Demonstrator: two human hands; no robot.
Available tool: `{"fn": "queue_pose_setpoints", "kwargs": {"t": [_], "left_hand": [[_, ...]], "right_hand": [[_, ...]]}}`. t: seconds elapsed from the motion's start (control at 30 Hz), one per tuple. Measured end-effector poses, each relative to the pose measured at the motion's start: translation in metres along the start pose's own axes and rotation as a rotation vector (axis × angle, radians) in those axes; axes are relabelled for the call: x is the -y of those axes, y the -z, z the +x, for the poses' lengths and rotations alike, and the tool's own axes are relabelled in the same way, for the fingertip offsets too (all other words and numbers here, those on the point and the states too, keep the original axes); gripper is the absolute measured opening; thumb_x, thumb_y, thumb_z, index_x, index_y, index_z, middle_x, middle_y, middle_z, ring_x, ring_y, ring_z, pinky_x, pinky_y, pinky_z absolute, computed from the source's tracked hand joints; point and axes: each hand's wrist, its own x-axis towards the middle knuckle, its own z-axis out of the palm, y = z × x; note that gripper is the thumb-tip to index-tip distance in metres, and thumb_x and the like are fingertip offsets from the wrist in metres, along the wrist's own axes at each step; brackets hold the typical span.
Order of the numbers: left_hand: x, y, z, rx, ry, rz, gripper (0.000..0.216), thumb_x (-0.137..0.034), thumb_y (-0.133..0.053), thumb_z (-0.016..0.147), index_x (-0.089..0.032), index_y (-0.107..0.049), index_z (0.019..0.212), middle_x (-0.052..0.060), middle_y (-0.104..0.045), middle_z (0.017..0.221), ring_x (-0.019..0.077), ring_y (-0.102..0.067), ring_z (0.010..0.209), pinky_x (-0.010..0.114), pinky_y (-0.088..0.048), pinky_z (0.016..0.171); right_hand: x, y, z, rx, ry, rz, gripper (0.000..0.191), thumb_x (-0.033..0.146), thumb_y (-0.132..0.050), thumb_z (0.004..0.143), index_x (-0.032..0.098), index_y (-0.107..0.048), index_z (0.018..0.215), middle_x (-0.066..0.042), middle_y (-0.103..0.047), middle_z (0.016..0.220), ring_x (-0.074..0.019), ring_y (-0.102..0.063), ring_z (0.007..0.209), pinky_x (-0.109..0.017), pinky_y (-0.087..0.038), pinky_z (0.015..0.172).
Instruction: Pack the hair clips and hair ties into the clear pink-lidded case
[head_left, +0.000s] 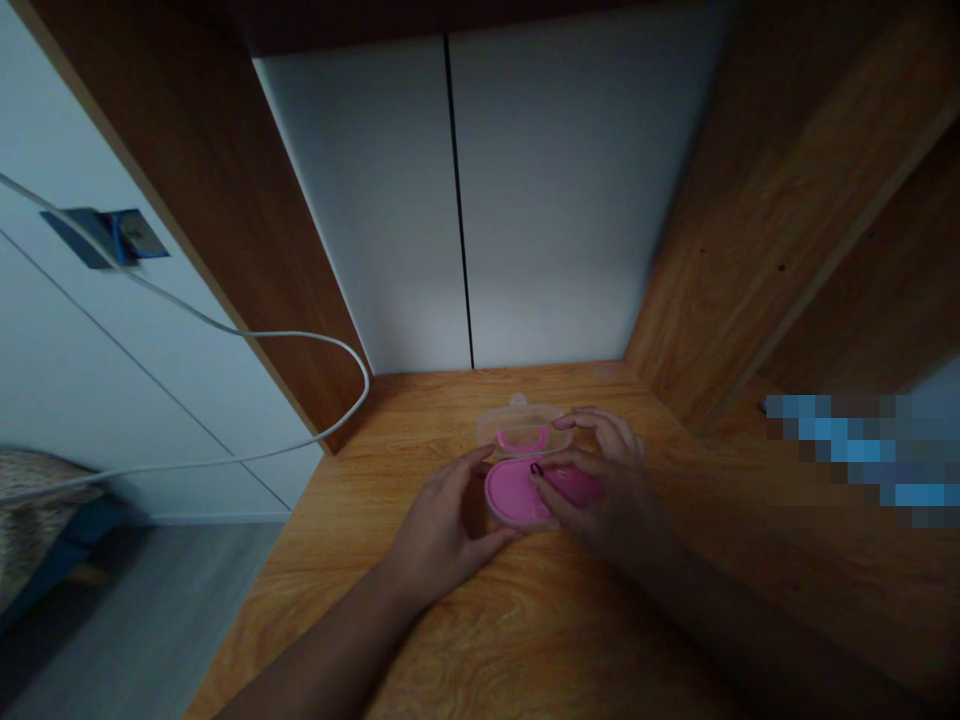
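A small oval plastic box (pixel 517 497), pink inside with a clear rim, lies on the wooden surface. Its clear lid (pixel 487 428) stands open at the back and has a pink handle (pixel 523 448). My left hand (pixel 444 520) curves around the box's left side, fingers at the back and thumb at the front edge. Over the right part of the box, my right hand (pixel 611 490) pinches a small dark loop (pixel 535 468) between thumb and index finger, its other fingers raised. The loop looks like a little hair tie. My right hand hides the right end of the box.
The wooden surface (pixel 465 650) sits between brown side panels, with a white back panel (pixel 540 200) behind. A white cable (pixel 300 335) loops in from the left. A wall socket (pixel 139 235) is at far left, above patterned fabric (pixel 45 500). A blurred patch (pixel 862 440) covers the right.
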Motion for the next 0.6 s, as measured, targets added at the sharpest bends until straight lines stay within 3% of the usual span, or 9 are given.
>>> {"fn": "queue_pose_setpoints", "kwargs": {"t": [0.23, 0.4, 0.5, 0.6], "left_hand": [[-0.003, 0.002, 0.0, -0.003, -0.044, 0.072, 0.082, -0.039, -0.081, 0.074, -0.027, -0.036, 0.142, 0.011, -0.058, 0.136, 0.0284, -0.059, 0.12, 0.049, -0.05, 0.1], [-0.007, 0.004, 0.002, -0.004, -0.009, 0.009, 0.081, -0.033, -0.08, 0.075, -0.027, -0.035, 0.142, 0.009, -0.062, 0.131, 0.0262, -0.062, 0.116, 0.045, -0.051, 0.099], [-0.006, 0.007, 0.004, -0.015, 0.033, -0.02, 0.079, -0.029, -0.078, 0.075, -0.025, -0.035, 0.141, 0.01, -0.064, 0.127, 0.0265, -0.062, 0.114, 0.044, -0.051, 0.099], [-0.002, 0.008, 0.005, -0.039, 0.082, -0.047, 0.08, -0.025, -0.076, 0.075, -0.023, -0.033, 0.142, 0.011, -0.064, 0.125, 0.0269, -0.063, 0.113, 0.045, -0.051, 0.099]], "right_hand": [[0.001, 0.001, -0.001, 0.077, -0.027, -0.006, 0.012, 0.03, -0.079, 0.071, 0.031, -0.074, 0.081, -0.005, -0.061, 0.115, -0.033, -0.053, 0.116, -0.055, -0.04, 0.094], [-0.006, -0.001, -0.001, 0.051, -0.111, 0.14, 0.013, 0.036, -0.072, 0.081, 0.027, -0.073, 0.091, -0.008, -0.06, 0.114, -0.0293, -0.056, 0.114, -0.052, -0.045, 0.097], [-0.017, -0.007, -0.004, 0.04, -0.258, 0.282, 0.031, 0.039, -0.067, 0.086, 0.025, -0.066, 0.113, -0.011, -0.055, 0.125, -0.0298, -0.051, 0.123, -0.053, -0.044, 0.103], [-0.028, -0.02, -0.01, 0.075, -0.498, 0.553, 0.066, 0.046, -0.071, 0.082, 0.027, -0.044, 0.139, -0.014, -0.045, 0.144, -0.0314, -0.046, 0.133, -0.054, -0.046, 0.102]]}}
